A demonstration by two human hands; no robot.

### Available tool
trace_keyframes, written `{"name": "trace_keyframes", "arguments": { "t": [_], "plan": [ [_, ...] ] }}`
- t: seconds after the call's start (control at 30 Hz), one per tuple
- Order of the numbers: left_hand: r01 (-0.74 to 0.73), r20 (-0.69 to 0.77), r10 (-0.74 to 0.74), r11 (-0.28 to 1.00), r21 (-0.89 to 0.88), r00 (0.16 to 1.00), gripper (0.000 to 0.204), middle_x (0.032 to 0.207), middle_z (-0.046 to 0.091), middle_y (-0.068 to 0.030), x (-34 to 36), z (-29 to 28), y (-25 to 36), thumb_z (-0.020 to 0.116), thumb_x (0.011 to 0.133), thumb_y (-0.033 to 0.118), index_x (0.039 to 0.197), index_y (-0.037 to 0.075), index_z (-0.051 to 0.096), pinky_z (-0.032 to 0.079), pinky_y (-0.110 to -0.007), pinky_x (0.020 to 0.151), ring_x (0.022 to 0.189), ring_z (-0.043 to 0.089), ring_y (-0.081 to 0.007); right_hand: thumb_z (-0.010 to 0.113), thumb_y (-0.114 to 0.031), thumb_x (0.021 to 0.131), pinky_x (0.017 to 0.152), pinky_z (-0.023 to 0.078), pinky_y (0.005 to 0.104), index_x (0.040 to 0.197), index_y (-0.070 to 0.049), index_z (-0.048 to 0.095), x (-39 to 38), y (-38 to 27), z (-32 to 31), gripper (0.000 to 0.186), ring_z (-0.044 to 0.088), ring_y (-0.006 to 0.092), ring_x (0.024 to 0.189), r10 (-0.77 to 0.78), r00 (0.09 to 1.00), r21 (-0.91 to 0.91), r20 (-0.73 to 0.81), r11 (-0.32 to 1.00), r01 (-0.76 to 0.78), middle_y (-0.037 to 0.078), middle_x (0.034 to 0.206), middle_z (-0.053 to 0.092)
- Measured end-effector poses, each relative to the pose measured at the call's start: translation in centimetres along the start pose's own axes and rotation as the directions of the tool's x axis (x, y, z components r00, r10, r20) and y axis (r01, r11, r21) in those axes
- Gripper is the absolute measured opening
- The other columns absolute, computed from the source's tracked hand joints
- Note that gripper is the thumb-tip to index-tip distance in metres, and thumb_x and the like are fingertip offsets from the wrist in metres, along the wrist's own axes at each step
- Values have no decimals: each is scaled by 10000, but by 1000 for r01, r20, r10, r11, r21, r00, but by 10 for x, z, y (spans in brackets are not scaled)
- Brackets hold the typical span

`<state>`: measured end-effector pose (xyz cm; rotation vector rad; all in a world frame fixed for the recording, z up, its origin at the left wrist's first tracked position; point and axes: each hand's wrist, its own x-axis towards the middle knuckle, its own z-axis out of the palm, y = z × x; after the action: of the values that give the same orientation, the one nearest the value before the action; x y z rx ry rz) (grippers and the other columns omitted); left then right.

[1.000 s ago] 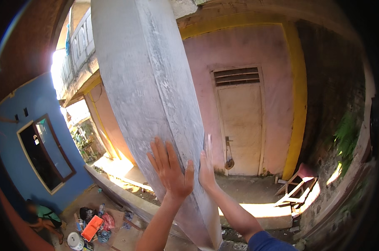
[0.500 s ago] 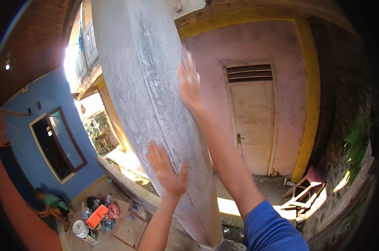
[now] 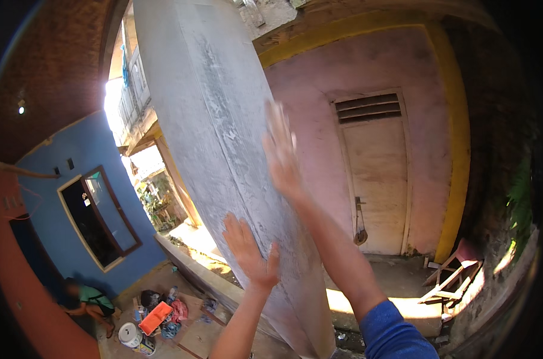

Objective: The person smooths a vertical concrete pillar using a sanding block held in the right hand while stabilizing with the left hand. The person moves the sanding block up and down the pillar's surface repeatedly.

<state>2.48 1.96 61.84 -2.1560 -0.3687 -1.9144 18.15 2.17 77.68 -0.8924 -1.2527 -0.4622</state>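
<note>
A tall grey cement pillar (image 3: 184, 113) rises in front of me, its surface streaked with darker patches along a vertical edge. My left hand (image 3: 250, 254) lies flat against its lower part, thumb spread and palm on the surface. Higher up, my right hand (image 3: 281, 154) rests along the pillar's right edge, fingers stretched upward and slightly smeared by motion. Neither hand holds anything.
At lower left a person in a green shirt (image 3: 95, 299) crouches beside a paint bucket (image 3: 131, 336), an orange tray (image 3: 155, 318) and several bags. A low wall (image 3: 190, 269) runs behind the pillar. Right: a worn door (image 3: 376, 179) and broken wooden furniture (image 3: 451, 278).
The whole view has shifted, so the pillar and surroundings sit slightly lower and further right. My right hand has slid a little down the pillar's edge; my left hand stays flat on it.
</note>
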Motion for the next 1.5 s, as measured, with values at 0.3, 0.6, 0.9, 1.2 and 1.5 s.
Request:
{"name": "trace_keyframes", "arguments": {
  "t": [0.3,0.6,0.9,1.2,1.5],
  "plan": [
    [-29,-14,28,997,-68,1000,832,1663,174,-352,3,13,11,539,1008,408,1604,-77,221,99,-579,1241,1551,164,-511,320,-315,1092,1253,68,619,1672,-187,189,30,1,-22,608,80,297,1610,-9,999,-31,-44,999,8,96,1744,123],
    [-10,11,10,1000,-29,1000,826,1673,164,-335,-1,5,5,516,1004,387,1605,-89,206,86,-571,1248,1557,156,-497,375,-231,1068,1227,61,660,1663,-155,236,-34,28,-16,616,80,339,1608,-65,998,38,2,997,65,120,1741,135],
    [-29,-7,29,996,-84,1000,835,1675,158,-333,7,19,18,512,1004,398,1603,-94,201,85,-568,1250,1558,153,-493,322,-352,1103,1233,38,661,1675,-239,181,111,-4,-32,600,59,259,1614,-124,992,-31,7,992,124,63,1748,115],
    [-15,-19,13,994,-104,1000,817,1633,203,-391,4,16,14,568,977,350,1593,-83,250,88,-668,1207,1523,178,-567,373,-166,1050,1220,21,668,1661,-107,233,-122,54,-41,630,52,330,1612,-130,991,138,-25,982,132,167,1734,132],
    [-41,-30,38,992,-119,999,802,1630,205,-397,6,21,16,557,988,341,1586,-98,251,91,-675,1203,1522,183,-566,349,-334,1099,1245,56,646,1669,-212,204,104,1,-33,601,82,273,1610,-105,994,-29,-19,994,104,58,1748,119]
  ]
}}
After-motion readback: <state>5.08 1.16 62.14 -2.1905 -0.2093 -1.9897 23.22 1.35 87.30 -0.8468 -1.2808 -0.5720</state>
